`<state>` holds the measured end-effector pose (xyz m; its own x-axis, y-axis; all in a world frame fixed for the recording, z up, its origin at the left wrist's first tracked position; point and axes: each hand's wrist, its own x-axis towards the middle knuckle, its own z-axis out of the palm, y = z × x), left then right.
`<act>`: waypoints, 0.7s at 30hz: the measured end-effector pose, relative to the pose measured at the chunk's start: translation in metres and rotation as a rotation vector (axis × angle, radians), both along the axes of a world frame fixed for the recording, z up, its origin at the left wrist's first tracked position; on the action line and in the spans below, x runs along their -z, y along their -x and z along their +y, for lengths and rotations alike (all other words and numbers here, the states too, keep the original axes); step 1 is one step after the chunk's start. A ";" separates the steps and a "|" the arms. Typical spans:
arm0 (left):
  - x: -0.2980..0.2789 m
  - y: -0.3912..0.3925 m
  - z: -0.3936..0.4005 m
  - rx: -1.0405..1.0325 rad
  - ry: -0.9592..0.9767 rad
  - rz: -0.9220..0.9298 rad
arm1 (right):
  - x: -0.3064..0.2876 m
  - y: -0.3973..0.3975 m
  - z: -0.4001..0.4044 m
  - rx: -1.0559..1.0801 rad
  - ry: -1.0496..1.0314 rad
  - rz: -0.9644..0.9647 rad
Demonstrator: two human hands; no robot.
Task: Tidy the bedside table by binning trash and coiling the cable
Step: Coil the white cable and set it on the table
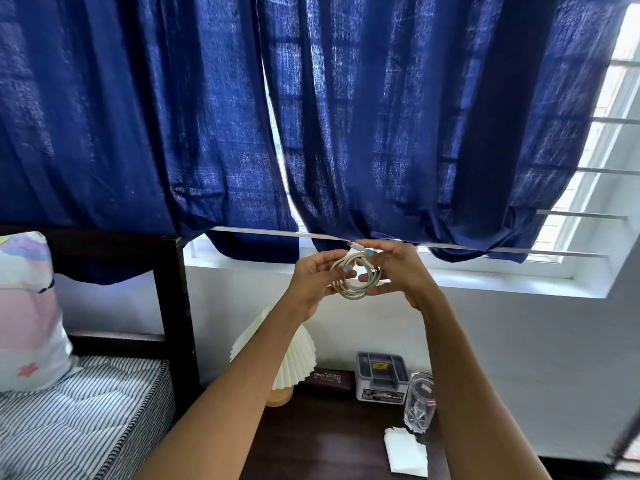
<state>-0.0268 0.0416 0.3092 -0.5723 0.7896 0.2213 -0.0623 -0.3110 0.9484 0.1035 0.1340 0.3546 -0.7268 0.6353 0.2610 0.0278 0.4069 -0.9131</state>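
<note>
2 hands, left hand [313, 282] and right hand [398, 271], grip the nearly coiled cable [355, 277] in the air above the counter [322, 441]; white paper scrap [405, 453] not yet binned.

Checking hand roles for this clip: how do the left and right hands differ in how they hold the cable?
The left hand grips the coiled cable from the side, steadying it; the right hand pinches the free plug end above the coil. Both are raised in front of the curtain.

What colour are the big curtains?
Dark blue curtains, with window light glowing through; seen in the head view.
</note>
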 end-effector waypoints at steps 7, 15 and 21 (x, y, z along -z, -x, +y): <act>-0.002 0.002 -0.003 -0.037 -0.018 0.005 | -0.005 0.007 0.004 0.128 -0.131 0.002; -0.003 0.003 -0.005 -0.066 0.022 0.204 | 0.000 0.009 0.005 -0.009 -0.345 -0.142; -0.005 0.002 -0.005 -0.071 -0.024 0.080 | -0.001 0.010 0.007 0.010 -0.389 -0.141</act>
